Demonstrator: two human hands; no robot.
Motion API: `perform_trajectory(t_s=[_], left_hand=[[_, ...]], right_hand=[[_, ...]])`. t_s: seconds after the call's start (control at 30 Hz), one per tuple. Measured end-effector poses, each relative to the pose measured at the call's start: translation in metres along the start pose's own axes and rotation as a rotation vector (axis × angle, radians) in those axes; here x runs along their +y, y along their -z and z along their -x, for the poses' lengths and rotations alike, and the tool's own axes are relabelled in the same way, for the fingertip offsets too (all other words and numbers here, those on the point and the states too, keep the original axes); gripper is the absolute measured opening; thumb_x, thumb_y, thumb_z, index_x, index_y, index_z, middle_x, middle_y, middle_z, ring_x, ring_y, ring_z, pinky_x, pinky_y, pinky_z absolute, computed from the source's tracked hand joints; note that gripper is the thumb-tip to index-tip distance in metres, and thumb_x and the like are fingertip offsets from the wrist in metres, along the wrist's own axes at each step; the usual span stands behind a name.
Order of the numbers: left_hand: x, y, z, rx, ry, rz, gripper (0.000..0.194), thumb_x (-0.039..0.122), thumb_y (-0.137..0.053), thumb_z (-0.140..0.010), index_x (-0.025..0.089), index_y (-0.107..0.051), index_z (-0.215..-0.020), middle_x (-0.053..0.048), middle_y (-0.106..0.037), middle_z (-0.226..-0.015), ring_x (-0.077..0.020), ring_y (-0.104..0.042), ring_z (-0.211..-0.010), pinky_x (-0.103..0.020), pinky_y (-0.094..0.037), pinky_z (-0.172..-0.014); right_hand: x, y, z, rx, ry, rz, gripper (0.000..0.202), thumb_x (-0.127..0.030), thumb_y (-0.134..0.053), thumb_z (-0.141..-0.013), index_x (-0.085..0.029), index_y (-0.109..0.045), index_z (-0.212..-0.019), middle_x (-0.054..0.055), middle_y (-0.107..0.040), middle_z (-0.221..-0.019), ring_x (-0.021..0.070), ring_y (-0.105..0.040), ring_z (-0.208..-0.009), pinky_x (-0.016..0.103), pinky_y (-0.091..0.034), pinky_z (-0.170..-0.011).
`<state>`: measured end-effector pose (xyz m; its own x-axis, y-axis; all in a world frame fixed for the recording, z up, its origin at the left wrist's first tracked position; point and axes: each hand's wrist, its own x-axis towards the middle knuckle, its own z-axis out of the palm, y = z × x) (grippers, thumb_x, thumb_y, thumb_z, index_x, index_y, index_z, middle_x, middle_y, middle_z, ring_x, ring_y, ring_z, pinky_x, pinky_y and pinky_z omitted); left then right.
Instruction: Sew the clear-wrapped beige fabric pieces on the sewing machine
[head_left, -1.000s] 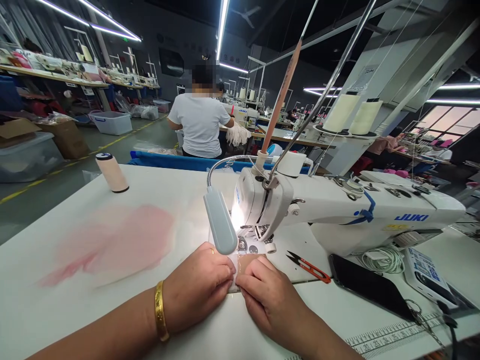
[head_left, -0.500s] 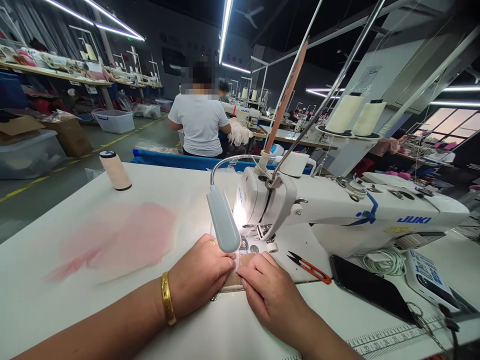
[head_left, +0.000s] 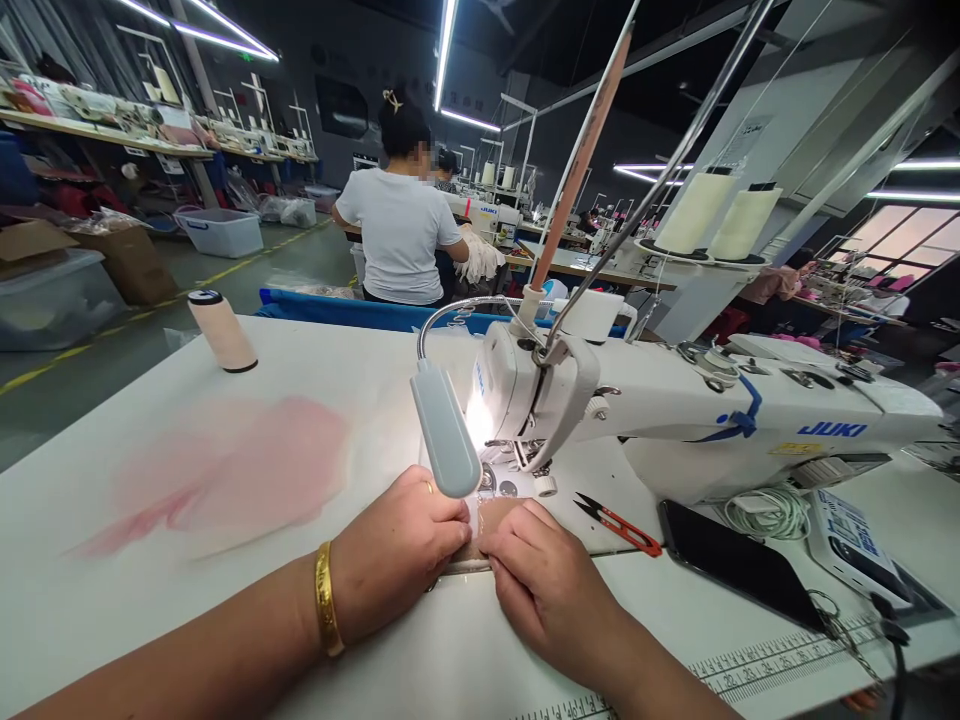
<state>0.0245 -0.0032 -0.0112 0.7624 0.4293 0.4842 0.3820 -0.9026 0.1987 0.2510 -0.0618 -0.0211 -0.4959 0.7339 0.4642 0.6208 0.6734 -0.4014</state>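
Note:
My left hand (head_left: 401, 535), with a gold bangle on the wrist and a ring, pinches the left side of a small brown-beige piece of fabric (head_left: 492, 514). On its right side, the fingers of my right hand (head_left: 551, 575) are closed on the same piece. A whitish strip runs along the fabric between the hands. Both hands rest just in front of the needle area of a white sewing machine (head_left: 652, 390). A grey lamp (head_left: 446, 435) hangs over the left fingers and hides part of the work. My fingertips cover most of the fabric.
Orange-handled thread snips (head_left: 622, 525), a black phone (head_left: 739, 560), a coiled cable (head_left: 765, 515) and a ruler strip (head_left: 780, 660) lie to the right. Leftward are sheer pink fabric (head_left: 277, 465) and a peach thread spool (head_left: 223, 332). A co-worker (head_left: 405, 230) sits ahead.
My hands stay closed on the fabric and have shifted only slightly; a bit more of it shows between them. The camera view has moved a little. The co-worker's head has turned to the right.

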Motion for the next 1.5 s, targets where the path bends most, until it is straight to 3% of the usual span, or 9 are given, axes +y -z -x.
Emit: perform_trajectory(t_s=[0.17, 0.3, 0.67, 0.9, 1.07, 1.2, 1.37, 1.5], left_hand=[[0.001, -0.002, 0.002, -0.002, -0.024, -0.03, 0.028, 0.002, -0.049, -0.095, 0.019, -0.066, -0.08, -0.004, -0.073, -0.088, -0.0196, -0.062, -0.076, -0.032, -0.043, -0.068], [0.003, -0.001, 0.005, 0.012, -0.026, -0.029, 0.027, 0.0, -0.049, -0.09, 0.019, -0.062, -0.076, -0.003, -0.072, -0.084, -0.0175, -0.059, -0.071, -0.031, -0.039, -0.064], [-0.001, -0.001, 0.005, 0.019, -0.029, -0.083, 0.03, 0.0, -0.053, -0.088, 0.02, -0.049, -0.066, 0.001, -0.059, -0.07, -0.0159, -0.045, -0.06, -0.035, -0.035, -0.068], [-0.005, -0.001, -0.002, 0.017, 0.004, -0.131, 0.032, 0.003, -0.052, -0.093, 0.019, -0.054, -0.066, 0.0, -0.06, -0.071, -0.0165, -0.046, -0.063, -0.036, -0.031, -0.064], [-0.008, 0.0, -0.008, -0.013, 0.047, -0.158, 0.034, 0.005, -0.05, -0.097, 0.019, -0.055, -0.067, -0.001, -0.06, -0.071, -0.0174, -0.049, -0.066, -0.035, -0.032, -0.062], [-0.008, 0.002, -0.012, -0.028, 0.162, -0.131, 0.036, 0.002, -0.047, -0.098, 0.019, -0.052, -0.066, 0.002, -0.056, -0.066, -0.0146, -0.048, -0.062, -0.031, -0.037, -0.065], [-0.009, 0.002, -0.016, -0.026, 0.233, -0.087, 0.038, 0.003, -0.044, -0.1, 0.018, -0.052, -0.067, 0.001, -0.062, -0.073, -0.0142, -0.053, -0.068, -0.029, -0.04, -0.07], [-0.011, 0.0, -0.015, -0.058, 0.236, -0.116, 0.033, 0.004, -0.048, -0.098, 0.018, -0.053, -0.069, 0.001, -0.061, -0.074, -0.0152, -0.052, -0.069, -0.03, -0.039, -0.068]], right_hand=[[0.0, 0.0, -0.001, 0.02, -0.001, -0.015, 0.024, -0.008, -0.045, -0.103, -0.021, -0.065, -0.105, 0.004, -0.06, -0.086, 0.0222, -0.05, -0.081, 0.034, -0.045, -0.071], [-0.002, -0.003, -0.003, 0.005, 0.009, 0.0, 0.023, -0.005, -0.046, -0.1, -0.021, -0.063, -0.096, 0.004, -0.059, -0.085, 0.0225, -0.05, -0.082, 0.034, -0.045, -0.072], [0.006, -0.014, -0.001, 0.051, 0.03, 0.052, 0.023, -0.006, -0.047, -0.1, -0.021, -0.064, -0.1, 0.005, -0.059, -0.086, 0.0224, -0.052, -0.08, 0.032, -0.043, -0.066], [0.01, -0.014, -0.004, 0.019, -0.035, 0.103, 0.028, -0.007, -0.048, -0.1, -0.022, -0.067, -0.114, 0.006, -0.063, -0.091, 0.0243, -0.055, -0.08, 0.035, -0.045, -0.068], [0.011, -0.014, -0.006, -0.005, -0.078, 0.121, 0.027, -0.01, -0.047, -0.102, -0.023, -0.067, -0.115, 0.006, -0.063, -0.091, 0.0255, -0.056, -0.081, 0.037, -0.047, -0.07], [0.012, -0.012, -0.006, 0.037, -0.103, 0.11, 0.026, -0.013, -0.045, -0.105, -0.024, -0.066, -0.113, 0.005, -0.064, -0.089, 0.0253, -0.058, -0.079, 0.037, -0.049, -0.068], [0.016, -0.005, -0.007, 0.095, -0.146, 0.17, 0.029, -0.019, -0.044, -0.107, -0.022, -0.061, -0.13, 0.004, -0.066, -0.087, 0.0239, -0.061, -0.073, 0.035, -0.05, -0.063], [0.02, -0.004, -0.006, 0.113, -0.202, 0.171, 0.03, -0.025, -0.046, -0.109, -0.021, -0.06, -0.135, 0.005, -0.068, -0.093, 0.0229, -0.065, -0.077, 0.035, -0.054, -0.068]])
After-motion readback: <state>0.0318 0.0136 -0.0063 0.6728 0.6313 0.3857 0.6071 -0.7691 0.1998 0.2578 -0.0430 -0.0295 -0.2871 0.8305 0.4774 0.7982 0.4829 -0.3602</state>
